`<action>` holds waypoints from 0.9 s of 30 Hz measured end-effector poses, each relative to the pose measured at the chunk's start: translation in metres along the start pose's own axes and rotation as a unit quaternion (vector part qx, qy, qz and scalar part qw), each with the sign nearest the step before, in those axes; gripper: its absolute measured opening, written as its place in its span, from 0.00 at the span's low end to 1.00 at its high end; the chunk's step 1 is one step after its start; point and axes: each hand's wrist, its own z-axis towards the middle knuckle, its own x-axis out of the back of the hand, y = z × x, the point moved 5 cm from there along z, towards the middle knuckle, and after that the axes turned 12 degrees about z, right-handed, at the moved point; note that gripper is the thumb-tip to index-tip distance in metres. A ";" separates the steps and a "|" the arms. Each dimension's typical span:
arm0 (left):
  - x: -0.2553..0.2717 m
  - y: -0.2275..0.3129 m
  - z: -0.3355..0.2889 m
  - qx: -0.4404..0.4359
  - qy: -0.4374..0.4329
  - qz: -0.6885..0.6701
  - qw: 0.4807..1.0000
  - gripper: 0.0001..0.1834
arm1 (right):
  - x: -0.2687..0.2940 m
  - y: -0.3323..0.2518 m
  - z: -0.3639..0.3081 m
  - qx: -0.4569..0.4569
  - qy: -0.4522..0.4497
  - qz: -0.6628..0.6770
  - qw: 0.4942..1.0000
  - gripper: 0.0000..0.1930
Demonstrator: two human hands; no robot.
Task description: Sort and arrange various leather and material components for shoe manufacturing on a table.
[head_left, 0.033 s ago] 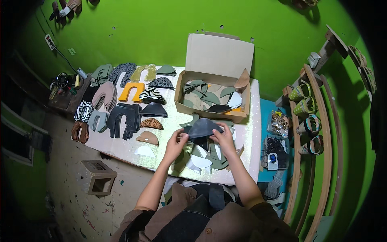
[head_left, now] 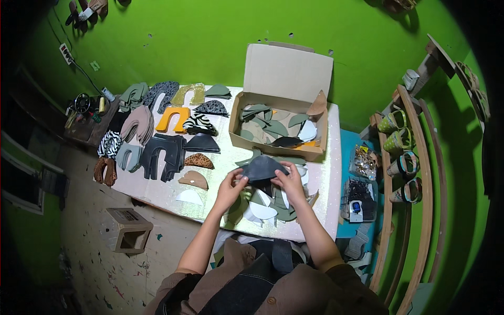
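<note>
A black half-moon piece of leather-like material point(head_left: 262, 168) is held up over the table, stretched between both my hands. My left hand point(head_left: 230, 189) pinches its left corner between thumb and fingers. At the right corner, my right hand point(head_left: 290, 184) grips the edge. Beneath lies a loose heap of cut pieces, among them white half-moons point(head_left: 262, 211) and olive green ones point(head_left: 286, 213); my hands and the black piece hide part of it. Just beyond stands an open cardboard box point(head_left: 278, 149) with green, white, black and tan pieces inside.
Left on the table point(head_left: 149, 195) are stacks of arch-shaped pieces point(head_left: 156, 157) and half-moons, including a leopard-print stack point(head_left: 199, 161) and a black stack point(head_left: 202, 143). To the right are a tub of black items point(head_left: 358, 197) and a wooden rack point(head_left: 386, 210) with sandals point(head_left: 403, 164).
The black piece sits slightly lower and flatter between my hands, and my right fingers have shifted a little along its edge. The whole view has moved slightly.
</note>
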 end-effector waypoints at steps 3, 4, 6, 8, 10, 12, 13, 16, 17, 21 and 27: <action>0.006 -0.015 0.003 0.045 -0.018 -0.048 0.998 0.18 | -0.012 0.020 0.006 0.019 -0.023 -0.061 0.998 0.17; 0.016 -0.018 0.006 0.050 0.017 -0.061 0.997 0.18 | -0.015 0.022 0.008 0.042 -0.046 -0.112 0.992 0.16; 0.037 -0.028 0.005 0.066 0.062 -0.078 0.993 0.17 | -0.027 0.026 0.008 0.058 -0.071 -0.159 0.983 0.16; 0.055 -0.032 0.004 0.051 0.074 -0.066 0.994 0.18 | -0.044 0.031 0.007 0.035 -0.119 -0.276 0.953 0.16; 0.072 -0.034 0.007 0.012 0.089 -0.050 0.995 0.21 | -0.069 0.033 0.008 0.058 -0.127 -0.300 0.944 0.18; 0.089 -0.034 0.015 0.029 0.090 0.020 0.995 0.21 | -0.087 0.038 0.016 0.049 -0.141 -0.360 0.921 0.22; 0.098 -0.035 0.019 0.044 0.090 0.088 0.991 0.22 | -0.094 0.042 0.020 0.048 -0.140 -0.358 0.922 0.22; 0.124 -0.035 0.030 0.001 0.139 0.165 0.976 0.20 | -0.129 0.051 0.032 0.127 -0.210 -0.414 0.877 0.24; 0.132 -0.028 0.032 -0.045 0.166 0.221 0.960 0.18 | -0.135 0.055 0.039 0.126 -0.205 -0.413 0.878 0.24; 0.159 -0.023 0.049 -0.110 0.160 0.414 0.889 0.17 | -0.162 0.070 0.065 0.198 -0.187 -0.468 0.841 0.21; 0.187 -0.036 0.088 -0.143 0.149 0.461 0.863 0.17 | -0.186 0.091 0.096 0.230 -0.114 -0.549 0.795 0.19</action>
